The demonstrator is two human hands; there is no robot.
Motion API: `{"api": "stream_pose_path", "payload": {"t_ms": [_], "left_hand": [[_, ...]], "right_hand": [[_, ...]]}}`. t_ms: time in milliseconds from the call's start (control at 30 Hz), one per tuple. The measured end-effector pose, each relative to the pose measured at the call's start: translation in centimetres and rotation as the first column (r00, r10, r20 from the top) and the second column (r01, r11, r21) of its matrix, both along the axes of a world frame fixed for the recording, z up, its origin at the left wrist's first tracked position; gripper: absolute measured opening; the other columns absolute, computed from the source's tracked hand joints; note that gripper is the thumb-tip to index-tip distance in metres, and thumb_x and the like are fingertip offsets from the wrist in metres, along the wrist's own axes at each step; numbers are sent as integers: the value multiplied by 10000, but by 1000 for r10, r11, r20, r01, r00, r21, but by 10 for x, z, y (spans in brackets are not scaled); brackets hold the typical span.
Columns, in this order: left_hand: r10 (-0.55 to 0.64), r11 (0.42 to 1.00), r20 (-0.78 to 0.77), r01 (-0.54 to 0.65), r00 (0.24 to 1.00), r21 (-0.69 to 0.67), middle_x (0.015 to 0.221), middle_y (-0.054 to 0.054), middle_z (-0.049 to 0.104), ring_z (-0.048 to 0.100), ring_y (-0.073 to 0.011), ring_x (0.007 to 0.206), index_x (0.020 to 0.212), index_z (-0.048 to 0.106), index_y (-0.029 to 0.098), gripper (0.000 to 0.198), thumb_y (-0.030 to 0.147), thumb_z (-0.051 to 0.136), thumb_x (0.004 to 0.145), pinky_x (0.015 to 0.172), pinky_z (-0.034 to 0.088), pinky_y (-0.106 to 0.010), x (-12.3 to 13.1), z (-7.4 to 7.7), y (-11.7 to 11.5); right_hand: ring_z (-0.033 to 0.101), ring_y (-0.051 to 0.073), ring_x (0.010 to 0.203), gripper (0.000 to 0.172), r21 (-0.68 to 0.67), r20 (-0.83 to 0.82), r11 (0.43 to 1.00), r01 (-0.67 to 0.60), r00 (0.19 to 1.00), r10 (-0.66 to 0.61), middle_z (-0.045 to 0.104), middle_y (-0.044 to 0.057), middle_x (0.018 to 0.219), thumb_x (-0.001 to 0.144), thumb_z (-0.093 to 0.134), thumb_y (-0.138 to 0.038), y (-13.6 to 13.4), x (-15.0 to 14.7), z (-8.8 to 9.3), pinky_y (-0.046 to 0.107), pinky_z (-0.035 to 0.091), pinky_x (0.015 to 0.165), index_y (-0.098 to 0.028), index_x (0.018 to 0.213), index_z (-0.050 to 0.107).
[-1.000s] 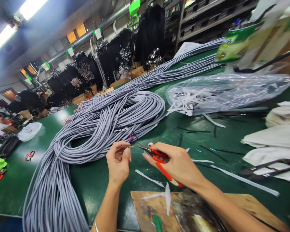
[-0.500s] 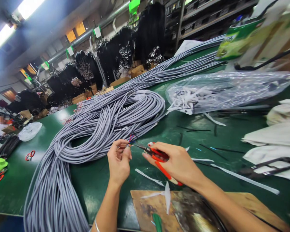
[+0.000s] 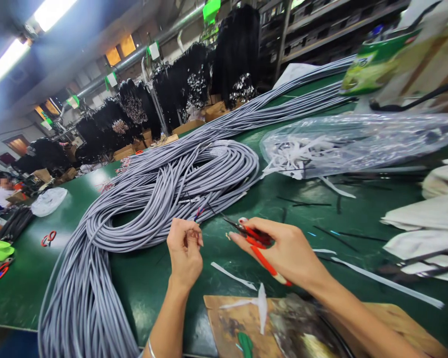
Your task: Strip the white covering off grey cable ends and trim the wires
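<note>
My left hand [image 3: 185,248] is closed in a pinch, with thin red and blue wires [image 3: 199,214] sticking up past its fingertips. How far the wires run inside the fingers is hidden. In my right hand [image 3: 280,243] are red-handled pliers [image 3: 266,262], their narrow dark jaws pointing up and left. A gap separates the jaws from my left fingertips. By my right thumb shows a small yellowish bit [image 3: 228,235], too small to name. Just beyond both hands lies a large coil of grey cables [image 3: 164,194] on the green table [image 3: 164,293].
A clear plastic bag [image 3: 358,144] of white strips lies at the right, near white cloth gloves [image 3: 421,214]. A stained board [image 3: 224,318] sits in front. Red-handled scissors [image 3: 48,238] rest at the left. A person [image 3: 3,191] sits far left.
My right hand with the pliers has drawn away to the right from my left fingertips. My left hand has turned slightly, its fingers curling more over the wires.
</note>
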State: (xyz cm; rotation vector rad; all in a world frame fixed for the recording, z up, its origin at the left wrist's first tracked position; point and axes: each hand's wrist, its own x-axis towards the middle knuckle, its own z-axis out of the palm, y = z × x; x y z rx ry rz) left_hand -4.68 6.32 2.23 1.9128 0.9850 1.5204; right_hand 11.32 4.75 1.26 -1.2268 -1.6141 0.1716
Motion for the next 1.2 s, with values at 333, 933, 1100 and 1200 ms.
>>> {"api": "stream_pose_path", "payload": {"t_ms": [333,933,1100,1200], "left_hand": [[-38,960,-158,80,987,267,692,13,479,469,-65,555,685,602,180,330,-68,389,646,489,376,-166,6,1,-4],[-51,853,262,178,964,-491,550,46,545,462,-53,398,907,549,141,351,295,695,627,380,339,-160,9,6,4],[-23,830,246,156,969,-536,417,44,501,423,-54,363,677,615,105,291,339,729,547,364,313,-173,5,10,9],[-3,862,239,123,971,-492,412,48,504,427,-53,367,645,631,108,237,297,724,538,381,335,-178,6,11,7]], "right_hand": [[524,120,516,160,93,189,994,-59,981,41,569,17,612,815,489,-265,1,-3,-11,210,415,497,-190,675,508],[395,96,356,330,-102,253,994,-27,966,52,466,-10,398,777,408,-311,5,-2,-20,222,285,427,-215,463,381],[387,100,383,424,-146,255,989,-27,965,64,470,-4,411,813,374,-423,8,-5,-16,223,273,433,-207,449,397],[435,106,419,361,-141,284,989,-34,956,74,539,3,488,800,408,-416,7,-2,-12,214,291,448,-199,521,482]]}}
